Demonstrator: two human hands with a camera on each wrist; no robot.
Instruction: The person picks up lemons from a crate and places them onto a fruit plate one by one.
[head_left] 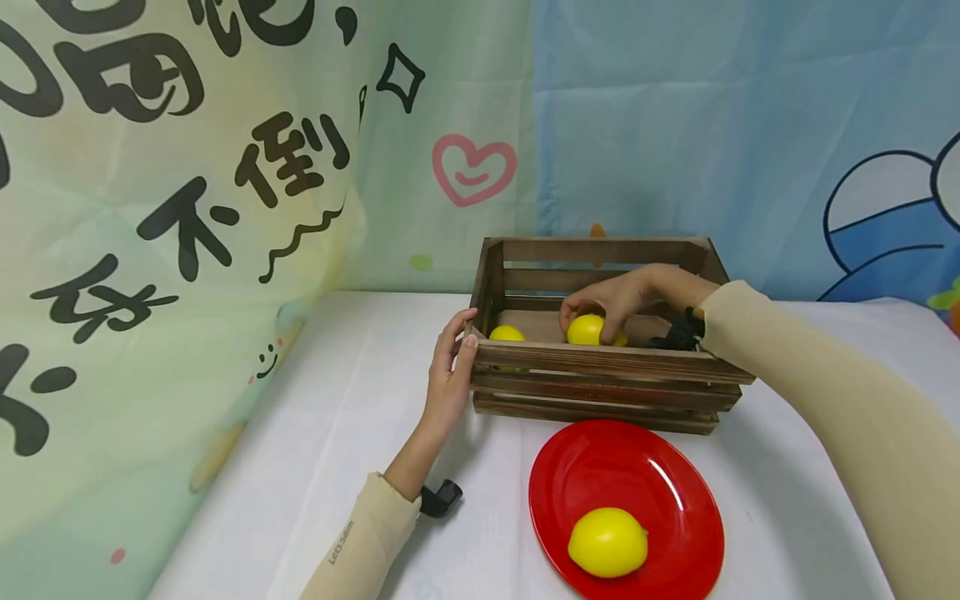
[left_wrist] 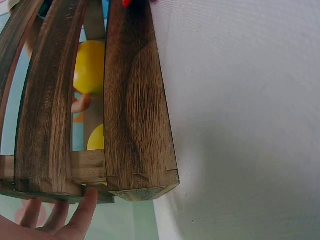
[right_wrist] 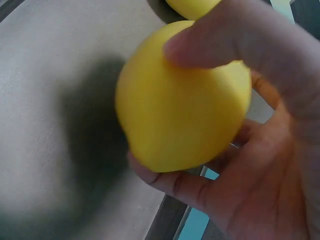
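Here, right hand grips lemon inside wooden crate, beyond red plate (long axis unclear); left hand, fingers fairly straight, touches crate's left end.

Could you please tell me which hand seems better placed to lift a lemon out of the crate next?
Probably the right hand: it grips a lemon inside the wooden crate, whereas the left hand only touches the crate's left end from outside.

“不倒” on the backdrop, blurred lettering on the left sleeve
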